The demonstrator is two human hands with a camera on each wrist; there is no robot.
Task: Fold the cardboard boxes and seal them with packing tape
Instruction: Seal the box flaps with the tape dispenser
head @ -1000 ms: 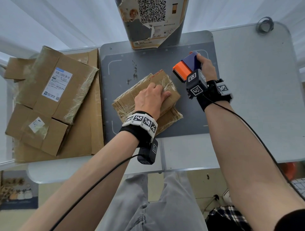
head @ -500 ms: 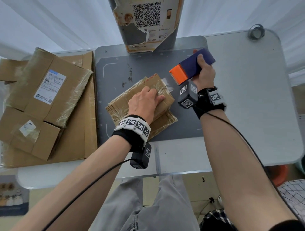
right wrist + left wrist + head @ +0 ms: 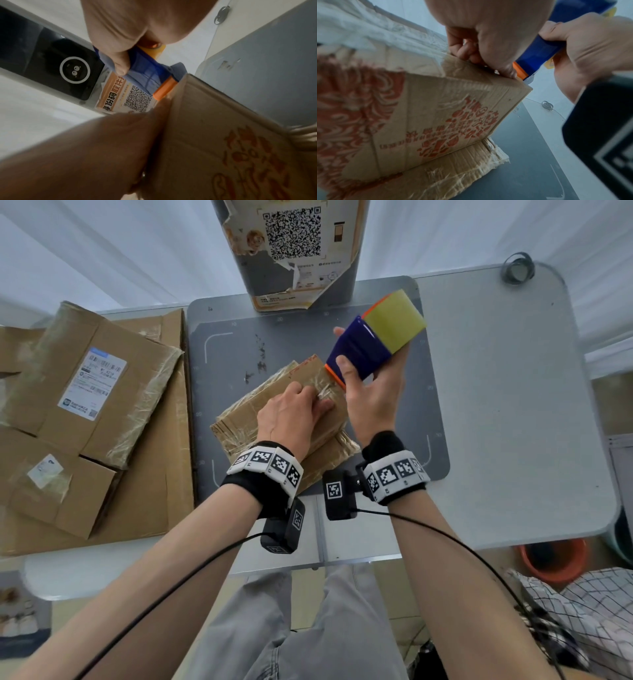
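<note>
A small cardboard box with red print stands on the grey mat, its bottom flaps splayed out. My left hand rests on its top, and the fingers curl at the far right corner and pinch crinkled clear tape there. My right hand grips a blue and orange tape dispenser carrying a yellowish tape roll. The dispenser's orange end sits right beside my left thumb at that corner. In the right wrist view the dispenser meets the box at its top edge.
Flattened and taped cardboard boxes are piled on the left of the grey table. A grey upright stand with a QR-code poster rises behind the mat. A small tape ring lies at the back right corner. An orange bucket stands below on the right.
My right hand turned the dispenser over and brought its orange end down to the box's far right corner. My left fingers slid to that corner and curled.
</note>
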